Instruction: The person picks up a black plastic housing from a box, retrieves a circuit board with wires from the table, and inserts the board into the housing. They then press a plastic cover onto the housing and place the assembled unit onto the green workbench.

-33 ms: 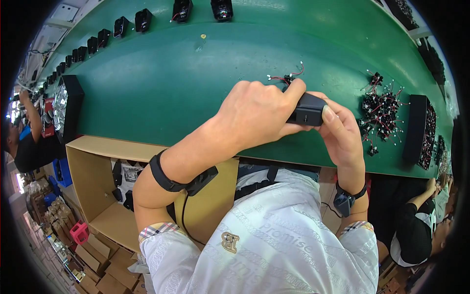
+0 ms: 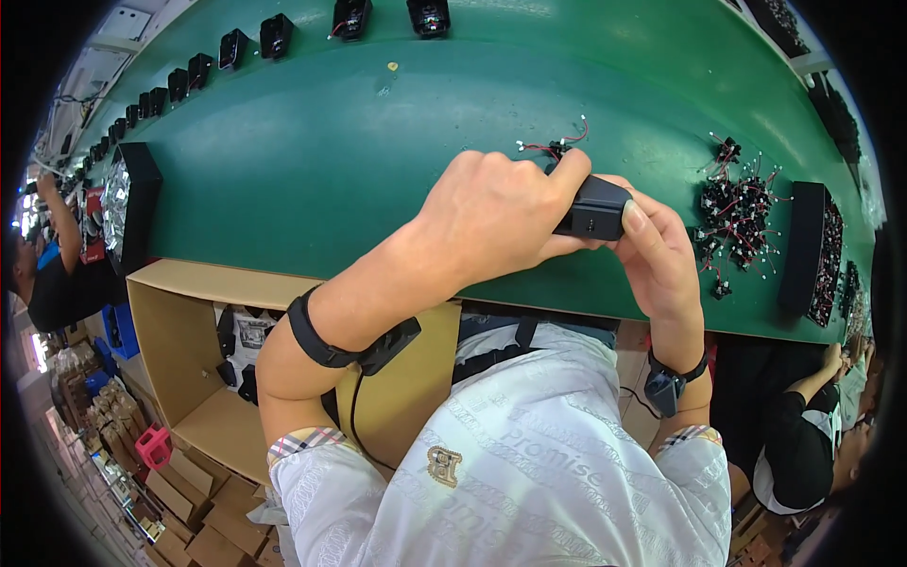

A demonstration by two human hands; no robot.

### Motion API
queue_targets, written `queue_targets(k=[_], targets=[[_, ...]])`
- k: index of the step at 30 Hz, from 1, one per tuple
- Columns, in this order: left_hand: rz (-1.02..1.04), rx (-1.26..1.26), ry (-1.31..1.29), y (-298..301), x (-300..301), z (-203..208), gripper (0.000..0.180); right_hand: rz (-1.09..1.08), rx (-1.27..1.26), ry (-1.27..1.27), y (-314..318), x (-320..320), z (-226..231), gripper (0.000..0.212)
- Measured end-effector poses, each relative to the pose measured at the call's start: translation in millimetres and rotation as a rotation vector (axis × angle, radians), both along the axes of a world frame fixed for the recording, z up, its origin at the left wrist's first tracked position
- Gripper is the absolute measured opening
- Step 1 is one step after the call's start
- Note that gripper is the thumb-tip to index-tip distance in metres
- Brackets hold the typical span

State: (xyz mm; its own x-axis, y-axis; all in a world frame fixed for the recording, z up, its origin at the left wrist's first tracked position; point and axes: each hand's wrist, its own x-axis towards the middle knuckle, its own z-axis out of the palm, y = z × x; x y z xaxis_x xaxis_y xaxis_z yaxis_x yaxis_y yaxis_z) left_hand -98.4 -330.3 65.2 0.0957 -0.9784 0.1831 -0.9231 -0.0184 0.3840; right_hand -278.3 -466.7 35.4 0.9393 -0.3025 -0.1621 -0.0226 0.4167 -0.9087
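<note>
A black plastic housing (image 2: 597, 210) is gripped between my two hands, a little above the green table near its front edge. My left hand (image 2: 501, 213) wraps round its left side, back of the hand up, covering that end. With thumb on the near face and fingers behind, my right hand (image 2: 657, 236) pinches the right end. Just beyond the left fingers lies a small black part with red and black wires and white connectors (image 2: 559, 149); its lower portion is hidden by my hand. Whether anything sits inside the housing cannot be seen.
To the right lie a heap of small wired parts (image 2: 737, 217) and a black tray (image 2: 803, 250) of more. Black housings (image 2: 276, 38) line the far edge. A foil-lined black box (image 2: 142, 203) stands left; an open carton (image 2: 189, 340) is below. Other people work at both sides.
</note>
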Motion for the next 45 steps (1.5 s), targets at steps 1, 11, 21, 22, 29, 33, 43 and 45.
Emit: queue_targets(k=[1, 11, 21, 22, 29, 33, 43, 45], targets=[[-0.002, -0.017, -0.019, 0.2, -0.5, -0.9, 0.053, 0.001, 0.003, 0.002, 3.8, -2.0, -2.3, 0.045], [-0.057, 0.023, 0.038, -0.9, -6.2, -5.2, 0.053, -0.250, -0.138, -0.111, 26.4, -8.2, -14.1, 0.030], [-0.061, 0.115, 0.010, -1.5, -7.3, -0.8, 0.057, -0.174, -0.004, -0.106, 20.9, -10.3, -17.0, 0.038], [-0.061, 0.146, 0.017, -2.0, -6.8, 0.7, 0.057, -0.166, 0.055, -0.081, 20.5, -9.7, -16.7, 0.038], [-0.053, 0.146, 0.072, -1.4, 0.3, -1.0, 0.055, -0.217, -0.363, -0.005, 23.5, -6.9, -15.9, 0.029], [-0.030, 0.221, 0.129, -1.2, -2.8, -2.6, 0.055, -0.362, -0.439, -0.060, 36.1, -8.9, -16.0, 0.027], [-0.065, 0.350, 0.296, -2.5, -7.8, 5.4, 0.056, -0.287, -0.293, -0.138, 24.4, -11.5, -13.0, 0.029], [-0.063, 0.346, 0.273, -2.0, -9.7, 4.7, 0.056, -0.231, -0.252, -0.129, 22.1, -10.2, -11.6, 0.028]])
